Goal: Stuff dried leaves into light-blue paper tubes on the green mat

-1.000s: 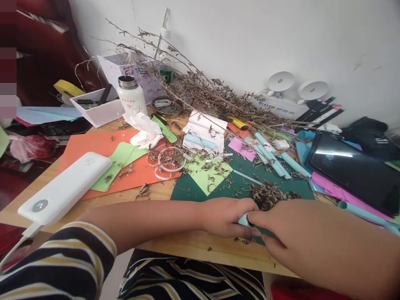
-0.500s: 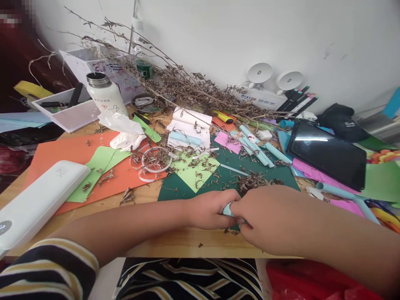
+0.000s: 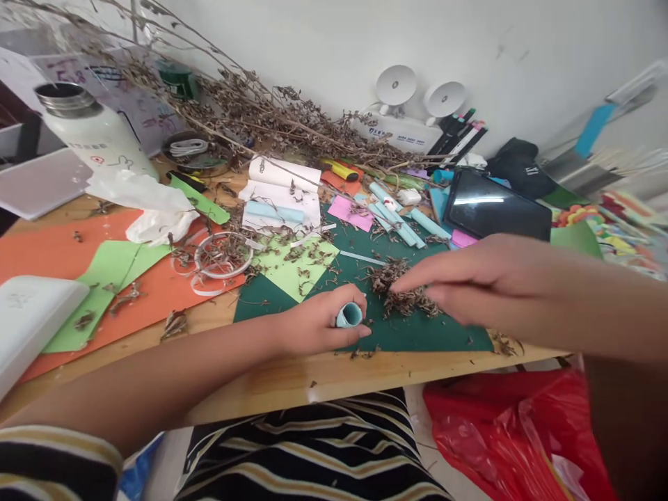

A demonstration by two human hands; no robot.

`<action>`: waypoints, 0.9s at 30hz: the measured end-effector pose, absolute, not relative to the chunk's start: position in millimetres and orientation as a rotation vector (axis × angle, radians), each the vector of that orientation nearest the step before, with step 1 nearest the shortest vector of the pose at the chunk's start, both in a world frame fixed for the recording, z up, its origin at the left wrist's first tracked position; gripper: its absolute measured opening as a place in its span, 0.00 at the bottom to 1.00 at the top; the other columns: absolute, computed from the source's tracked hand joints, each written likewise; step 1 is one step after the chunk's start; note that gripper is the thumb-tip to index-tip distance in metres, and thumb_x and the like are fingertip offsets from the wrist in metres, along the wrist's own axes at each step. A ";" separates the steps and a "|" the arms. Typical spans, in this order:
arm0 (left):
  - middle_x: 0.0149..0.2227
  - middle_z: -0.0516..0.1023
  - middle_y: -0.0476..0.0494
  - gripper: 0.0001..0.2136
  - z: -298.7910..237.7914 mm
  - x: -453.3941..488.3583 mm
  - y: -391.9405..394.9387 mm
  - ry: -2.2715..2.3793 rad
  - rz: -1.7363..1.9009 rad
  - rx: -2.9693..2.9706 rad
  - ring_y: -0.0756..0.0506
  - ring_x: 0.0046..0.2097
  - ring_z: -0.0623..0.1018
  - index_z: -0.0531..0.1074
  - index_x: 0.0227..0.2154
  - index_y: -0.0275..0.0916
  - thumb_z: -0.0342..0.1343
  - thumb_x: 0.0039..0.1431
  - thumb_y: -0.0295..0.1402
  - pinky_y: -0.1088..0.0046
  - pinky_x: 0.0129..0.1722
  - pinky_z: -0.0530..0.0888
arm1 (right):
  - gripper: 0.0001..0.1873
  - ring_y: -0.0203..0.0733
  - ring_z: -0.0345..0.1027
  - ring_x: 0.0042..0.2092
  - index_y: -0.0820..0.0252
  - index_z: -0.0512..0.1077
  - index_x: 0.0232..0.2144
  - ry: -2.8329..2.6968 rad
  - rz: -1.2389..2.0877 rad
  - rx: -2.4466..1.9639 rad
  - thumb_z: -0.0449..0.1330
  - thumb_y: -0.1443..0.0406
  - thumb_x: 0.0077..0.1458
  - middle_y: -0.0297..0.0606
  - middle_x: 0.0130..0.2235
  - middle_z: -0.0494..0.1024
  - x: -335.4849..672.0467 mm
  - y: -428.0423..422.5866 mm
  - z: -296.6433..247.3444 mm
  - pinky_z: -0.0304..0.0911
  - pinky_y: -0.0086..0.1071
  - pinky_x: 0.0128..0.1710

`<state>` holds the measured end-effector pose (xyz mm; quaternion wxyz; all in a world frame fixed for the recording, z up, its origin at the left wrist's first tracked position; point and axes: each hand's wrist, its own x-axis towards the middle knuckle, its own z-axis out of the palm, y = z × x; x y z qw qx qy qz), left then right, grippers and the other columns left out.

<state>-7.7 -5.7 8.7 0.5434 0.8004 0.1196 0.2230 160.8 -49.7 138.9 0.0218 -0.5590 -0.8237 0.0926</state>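
Observation:
My left hand [image 3: 313, 321] is wrapped round a light blue paper tube [image 3: 349, 315], whose open end faces up toward me. It holds the tube over the front edge of a dark green mat [image 3: 449, 335]. My right hand [image 3: 490, 289], a little smeared by motion, reaches in from the right with its fingers stretched out. Its fingertips are at a pile of crumbled dried leaves [image 3: 389, 275] on the mat. Behind the pile lie several rolled light blue paper tubes [image 3: 401, 226]. Scraps of leaf cover a light green paper square [image 3: 292, 268] left of the pile.
Long dried branches [image 3: 292, 125] lie along the wall by a white router [image 3: 401, 132]. A white bottle [image 3: 99, 132], a tape ring [image 3: 224, 255] and orange paper [image 3: 151, 296] are at left. A black tablet [image 3: 495, 205] lies at right; a red plastic bag [image 3: 506, 424] hangs below.
My right hand has left the tube and moved to the leaf pile. My left hand still grips the tube, whose open top now shows. The view has swung to the right.

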 end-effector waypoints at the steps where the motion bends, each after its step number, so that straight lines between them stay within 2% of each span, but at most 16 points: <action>1: 0.27 0.62 0.51 0.07 8.8 -7.6 -5.8 0.278 0.520 1.903 0.53 0.27 0.63 0.57 0.28 0.37 0.48 0.51 0.33 0.78 0.27 0.62 | 0.13 0.32 0.64 0.22 0.47 0.72 0.31 -2.528 0.342 -1.781 0.48 0.63 0.48 0.26 0.22 0.73 172.0 -50.4 136.5 0.56 0.26 0.20; 5: 0.26 0.62 0.51 0.06 9.6 -7.1 -6.3 0.272 0.525 1.897 0.54 0.26 0.63 0.57 0.28 0.37 0.48 0.51 0.33 0.79 0.26 0.62 | 0.14 0.40 0.67 0.31 0.54 0.71 0.34 -2.479 0.009 -2.210 0.46 0.60 0.52 0.34 0.32 0.75 203.5 -56.8 94.3 0.58 0.31 0.25; 9: 0.27 0.62 0.50 0.06 8.8 -6.3 -6.0 0.262 0.557 1.881 0.54 0.26 0.63 0.57 0.28 0.37 0.49 0.51 0.32 0.79 0.26 0.62 | 0.15 0.40 0.67 0.35 0.55 0.68 0.38 -2.503 -0.164 -2.099 0.48 0.58 0.52 0.35 0.37 0.74 216.0 -69.0 47.8 0.59 0.31 0.28; 18: 0.26 0.62 0.51 0.06 8.4 -5.1 -6.6 0.249 0.609 1.855 0.54 0.27 0.63 0.57 0.27 0.37 0.49 0.50 0.30 0.78 0.26 0.62 | 0.10 0.38 0.67 0.34 0.54 0.69 0.34 -2.538 -0.351 -1.947 0.49 0.62 0.53 0.31 0.33 0.75 218.2 -79.6 22.8 0.58 0.29 0.29; 23: 0.26 0.62 0.51 0.06 7.7 -5.2 -7.7 0.259 0.610 1.848 0.54 0.26 0.63 0.57 0.27 0.36 0.49 0.50 0.30 0.78 0.25 0.62 | 0.15 0.39 0.67 0.35 0.56 0.66 0.40 -2.541 -0.402 -1.889 0.52 0.58 0.50 0.33 0.36 0.74 219.8 -84.0 21.1 0.58 0.30 0.30; 27: 0.26 0.61 0.51 0.06 7.6 -5.1 -7.2 0.258 0.604 1.857 0.54 0.26 0.63 0.57 0.28 0.36 0.50 0.50 0.31 0.78 0.25 0.62 | 0.18 0.40 0.66 0.33 0.59 0.66 0.38 -2.539 -0.455 -1.839 0.52 0.55 0.49 0.36 0.34 0.74 214.1 -88.7 15.4 0.57 0.30 0.29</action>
